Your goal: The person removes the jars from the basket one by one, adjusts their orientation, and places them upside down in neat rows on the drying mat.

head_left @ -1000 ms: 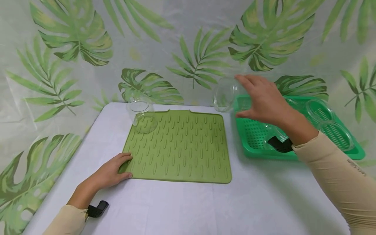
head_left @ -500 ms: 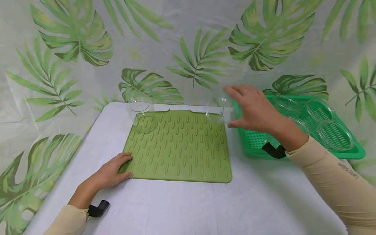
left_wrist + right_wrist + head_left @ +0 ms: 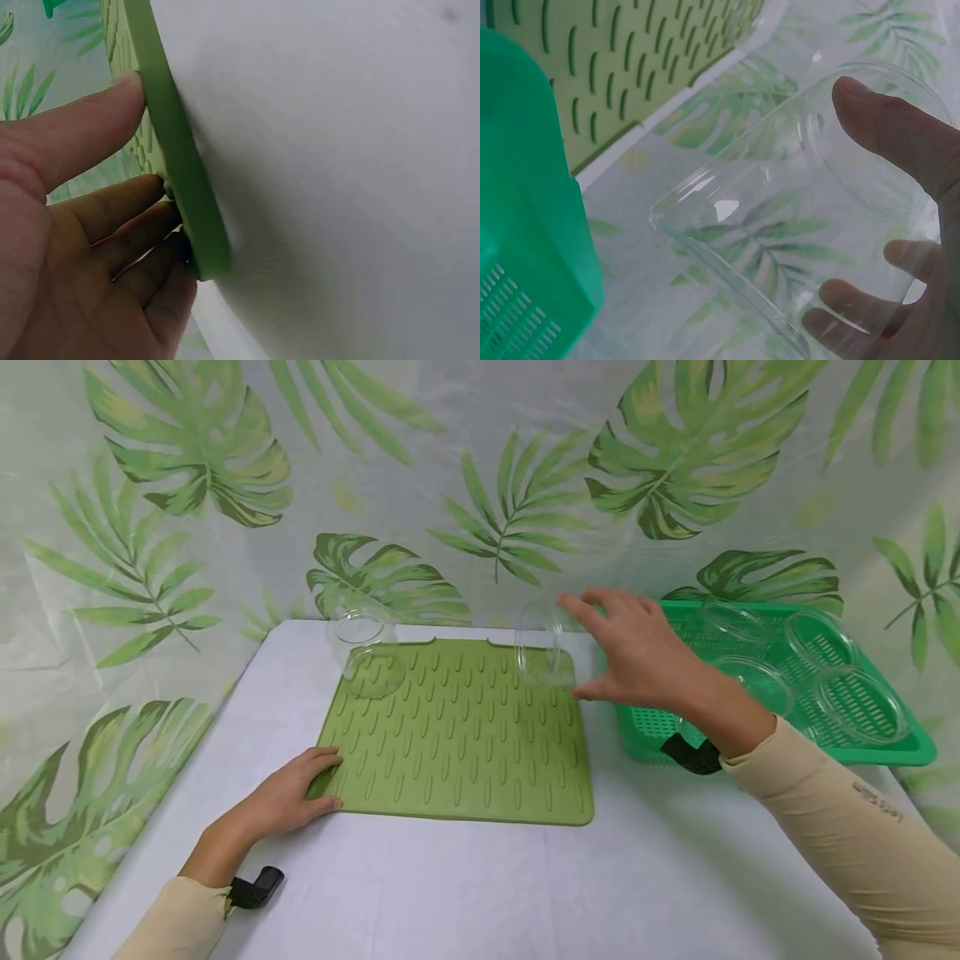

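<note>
My right hand (image 3: pixel 630 652) grips a clear glass cup (image 3: pixel 537 647) over the mat's back right corner. The cup lies tipped sideways in the grip, its wide rim facing left. In the right wrist view, the thumb and fingers span the cup's (image 3: pixel 742 172) other end. A green ribbed drying mat (image 3: pixel 457 743) lies on the table. My left hand (image 3: pixel 281 797) rests at its front left corner; in the left wrist view, the thumb and fingertips touch the mat's edge (image 3: pixel 180 165). Another clear glass cup (image 3: pixel 367 656) stands, apparently upside down, on the mat's back left corner.
A green perforated plastic basket (image 3: pixel 757 756) stands to the right of the mat, under my right forearm. Several clear glass cups (image 3: pixel 858 706) lie in it. Behind the white-covered table (image 3: pixel 465 893) hangs a leaf-patterned sheet (image 3: pixel 517 460).
My right hand has carried the glass cup left and down, from beside the basket to over the mat's back right corner. The left hand has kept its place.
</note>
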{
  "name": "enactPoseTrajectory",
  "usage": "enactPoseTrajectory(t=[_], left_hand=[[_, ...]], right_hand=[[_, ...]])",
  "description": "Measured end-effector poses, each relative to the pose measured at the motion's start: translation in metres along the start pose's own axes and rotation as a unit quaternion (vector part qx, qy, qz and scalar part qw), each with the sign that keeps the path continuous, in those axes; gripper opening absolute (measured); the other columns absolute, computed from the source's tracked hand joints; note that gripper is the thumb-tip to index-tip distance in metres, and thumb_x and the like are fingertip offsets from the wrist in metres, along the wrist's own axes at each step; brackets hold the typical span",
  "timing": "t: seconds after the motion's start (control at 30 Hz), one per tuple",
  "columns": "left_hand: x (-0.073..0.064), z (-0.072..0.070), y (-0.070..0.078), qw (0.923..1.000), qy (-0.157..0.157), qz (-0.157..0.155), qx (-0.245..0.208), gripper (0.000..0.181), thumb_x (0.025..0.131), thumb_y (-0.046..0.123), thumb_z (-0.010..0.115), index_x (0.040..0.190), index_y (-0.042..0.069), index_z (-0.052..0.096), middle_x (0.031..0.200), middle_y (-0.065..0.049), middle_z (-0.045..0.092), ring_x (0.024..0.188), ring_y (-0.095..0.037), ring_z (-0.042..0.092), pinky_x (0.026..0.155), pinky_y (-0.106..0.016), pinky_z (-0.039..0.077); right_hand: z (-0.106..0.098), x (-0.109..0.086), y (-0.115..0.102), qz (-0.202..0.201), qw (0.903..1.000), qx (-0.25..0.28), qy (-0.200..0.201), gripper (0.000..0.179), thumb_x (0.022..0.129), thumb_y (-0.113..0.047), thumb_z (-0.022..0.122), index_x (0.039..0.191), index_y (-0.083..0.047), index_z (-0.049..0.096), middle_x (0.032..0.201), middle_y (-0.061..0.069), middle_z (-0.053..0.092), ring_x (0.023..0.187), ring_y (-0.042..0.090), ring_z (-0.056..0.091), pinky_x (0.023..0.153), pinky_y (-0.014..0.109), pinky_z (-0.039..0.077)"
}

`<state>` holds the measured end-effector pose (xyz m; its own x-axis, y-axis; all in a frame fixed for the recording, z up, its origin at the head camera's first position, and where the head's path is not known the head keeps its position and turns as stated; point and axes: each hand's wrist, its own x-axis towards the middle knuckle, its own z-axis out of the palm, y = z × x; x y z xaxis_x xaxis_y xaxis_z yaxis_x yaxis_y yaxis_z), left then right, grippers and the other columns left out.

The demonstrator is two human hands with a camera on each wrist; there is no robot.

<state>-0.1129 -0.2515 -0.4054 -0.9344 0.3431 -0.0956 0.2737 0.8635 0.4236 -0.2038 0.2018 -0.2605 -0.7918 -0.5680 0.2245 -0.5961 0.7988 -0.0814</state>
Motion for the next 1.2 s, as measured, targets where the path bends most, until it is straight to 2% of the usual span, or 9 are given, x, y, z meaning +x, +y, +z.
enactPoseTrajectory(t=[0.23, 0.43, 0.57, 0.73, 0.8, 0.87, 1.07, 1.13, 1.2], left_hand=[[0.006, -0.012, 0.003, 0.9996, -0.006, 0.023, 0.014, 0.052, 0.086, 0.015, 0.075, 0.129, -0.008, 0.057, 0.135, -0.028, 0.057, 0.127, -0.048, 0.052, 0.105, -0.059, 0.044], [0.009, -0.014, 0.009, 0.9993, -0.006, 0.010, 0.035, 0.050, 0.087, 0.017, 0.074, 0.128, -0.006, 0.058, 0.132, -0.025, 0.060, 0.125, -0.044, 0.056, 0.104, -0.057, 0.046], [0.008, -0.018, 0.023, 0.9978, 0.033, 0.021, 0.054, 0.047, 0.089, 0.019, 0.073, 0.129, -0.004, 0.060, 0.131, -0.023, 0.062, 0.125, -0.042, 0.057, 0.103, -0.056, 0.047], [0.016, -0.031, 0.054, 0.9914, 0.101, 0.078, 0.028, 0.043, 0.091, 0.019, 0.071, 0.130, 0.002, 0.062, 0.131, -0.017, 0.065, 0.125, -0.037, 0.059, 0.103, -0.053, 0.049], [0.020, -0.039, 0.067, 0.9852, 0.129, 0.113, 0.004, 0.043, 0.091, 0.018, 0.072, 0.130, 0.004, 0.062, 0.132, -0.015, 0.065, 0.127, -0.035, 0.059, 0.104, -0.052, 0.049], [0.024, -0.049, 0.080, 0.9737, 0.166, 0.154, -0.026, 0.043, 0.089, 0.014, 0.073, 0.129, 0.004, 0.062, 0.133, -0.014, 0.064, 0.126, -0.032, 0.059, 0.099, -0.048, 0.053], [0.033, -0.081, 0.106, 0.9197, 0.270, 0.262, -0.113, 0.044, 0.081, -0.005, 0.075, 0.123, 0.001, 0.066, 0.129, -0.014, 0.065, 0.120, -0.018, 0.062, 0.089, -0.023, 0.054], [0.035, -0.085, 0.111, 0.9136, 0.274, 0.275, -0.123, 0.045, 0.080, -0.006, 0.074, 0.124, 0.000, 0.065, 0.128, -0.014, 0.065, 0.120, -0.016, 0.061, 0.090, -0.019, 0.052], [0.037, -0.087, 0.115, 0.9171, 0.265, 0.271, -0.124, 0.047, 0.081, -0.004, 0.075, 0.127, 0.001, 0.064, 0.131, -0.014, 0.064, 0.122, -0.017, 0.060, 0.091, -0.020, 0.051]], right_hand=[[0.003, 0.000, -0.003, -0.001, 1.0000, 0.009, -0.002, 0.110, 0.066, -0.039, 0.092, 0.155, -0.017, 0.031, 0.145, 0.020, 0.044, 0.132, 0.044, 0.045, 0.106, 0.069, 0.032], [0.004, 0.002, -0.006, -0.001, 0.9999, 0.015, -0.001, 0.109, 0.066, -0.039, 0.092, 0.154, -0.017, 0.031, 0.145, 0.021, 0.044, 0.132, 0.042, 0.046, 0.106, 0.069, 0.031], [0.005, 0.003, -0.008, -0.004, 0.9998, 0.017, -0.002, 0.110, 0.066, -0.039, 0.092, 0.154, -0.017, 0.031, 0.145, 0.021, 0.044, 0.133, 0.041, 0.045, 0.106, 0.069, 0.031], [0.006, 0.003, -0.009, -0.005, 0.9998, 0.018, -0.001, 0.110, 0.066, -0.038, 0.092, 0.155, -0.016, 0.031, 0.146, 0.021, 0.044, 0.135, 0.040, 0.043, 0.106, 0.069, 0.031], [0.006, 0.002, -0.009, -0.003, 0.9998, 0.021, -0.002, 0.110, 0.067, -0.037, 0.092, 0.155, -0.016, 0.031, 0.147, 0.022, 0.043, 0.136, 0.041, 0.042, 0.107, 0.069, 0.030], [0.006, 0.002, -0.010, -0.001, 0.9997, 0.025, -0.004, 0.109, 0.067, -0.037, 0.092, 0.155, -0.016, 0.030, 0.148, 0.022, 0.042, 0.137, 0.042, 0.041, 0.107, 0.069, 0.029], [0.007, 0.001, -0.011, -0.001, 0.9996, 0.026, -0.005, 0.111, 0.068, -0.038, 0.092, 0.156, -0.016, 0.028, 0.148, 0.023, 0.041, 0.136, 0.042, 0.041, 0.107, 0.069, 0.031], [0.008, 0.002, -0.011, -0.001, 0.9997, 0.025, -0.004, 0.111, 0.067, -0.038, 0.092, 0.156, -0.015, 0.028, 0.148, 0.023, 0.041, 0.136, 0.043, 0.041, 0.106, 0.069, 0.031], [0.008, 0.002, -0.011, 0.001, 0.9997, 0.024, -0.003, 0.112, 0.067, -0.039, 0.092, 0.156, -0.016, 0.028, 0.148, 0.023, 0.041, 0.135, 0.044, 0.042, 0.106, 0.069, 0.031]])
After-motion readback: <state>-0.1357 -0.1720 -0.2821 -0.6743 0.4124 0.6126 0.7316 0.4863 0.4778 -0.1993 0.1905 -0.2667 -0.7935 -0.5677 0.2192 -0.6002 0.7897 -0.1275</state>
